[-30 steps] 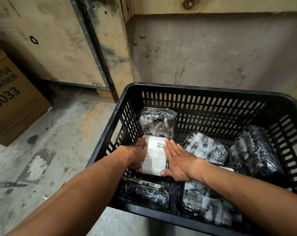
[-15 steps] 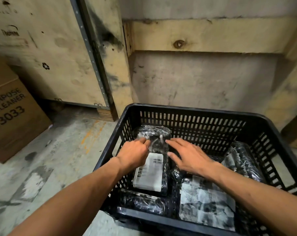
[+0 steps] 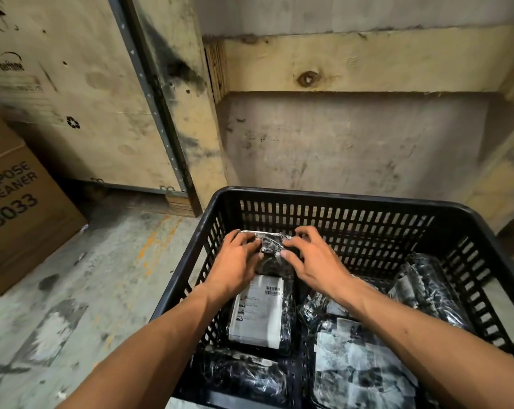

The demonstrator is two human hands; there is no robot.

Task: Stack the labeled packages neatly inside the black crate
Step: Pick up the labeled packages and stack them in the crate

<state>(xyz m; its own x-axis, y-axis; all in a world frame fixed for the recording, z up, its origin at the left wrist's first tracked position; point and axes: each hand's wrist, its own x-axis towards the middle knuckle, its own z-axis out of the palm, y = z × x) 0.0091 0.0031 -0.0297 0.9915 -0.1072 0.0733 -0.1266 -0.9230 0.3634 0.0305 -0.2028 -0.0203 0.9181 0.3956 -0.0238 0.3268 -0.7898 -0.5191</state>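
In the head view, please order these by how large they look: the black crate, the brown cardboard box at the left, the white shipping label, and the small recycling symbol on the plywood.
1. black crate
2. cardboard box, though the picture's edge cuts it off
3. white shipping label
4. recycling symbol

Stained concrete floor [image 3: 81,290], perhaps plywood walls [image 3: 81,93]
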